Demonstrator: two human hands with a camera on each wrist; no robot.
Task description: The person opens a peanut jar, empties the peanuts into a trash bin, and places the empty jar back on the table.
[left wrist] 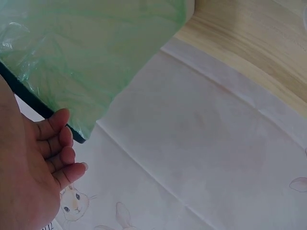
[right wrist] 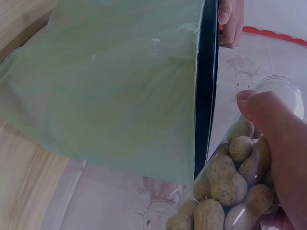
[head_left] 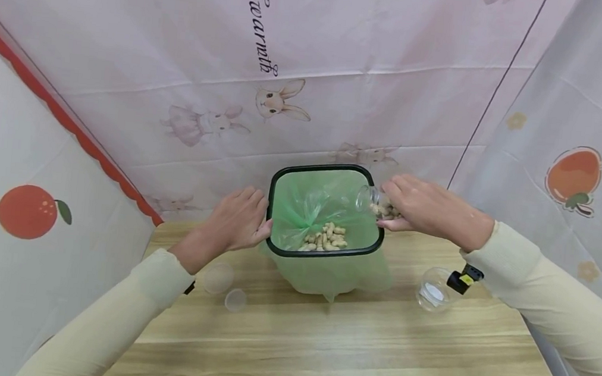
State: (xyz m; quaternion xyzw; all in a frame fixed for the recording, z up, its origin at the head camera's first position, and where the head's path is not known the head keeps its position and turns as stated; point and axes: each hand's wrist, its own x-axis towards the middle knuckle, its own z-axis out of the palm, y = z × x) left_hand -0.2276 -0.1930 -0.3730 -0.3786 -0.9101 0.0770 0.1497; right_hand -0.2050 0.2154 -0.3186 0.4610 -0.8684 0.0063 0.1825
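Note:
A trash bin with a black rim (head_left: 322, 253) stands on the table, lined with a green plastic bag (head_left: 320, 273). Unshelled peanuts (head_left: 329, 238) lie inside it on the bag. My left hand (head_left: 239, 218) grips the bin's left rim, thumb on the near side; curled fingers (left wrist: 60, 139) show beside the rim in the left wrist view. With my right hand (head_left: 417, 205) I hold a clear jar (head_left: 367, 200) tipped on its side, its mouth over the bin's right edge. Several peanuts (right wrist: 225, 182) are still in the jar, seen closely in the right wrist view.
Another clear jar (head_left: 432, 289) stands on the table to the right, partly behind the right wrist camera. Two translucent round lids (head_left: 235, 299) lie left of the bin. Printed cloth curtains (head_left: 211, 43) hang behind and at both sides of the wooden table (head_left: 329, 358).

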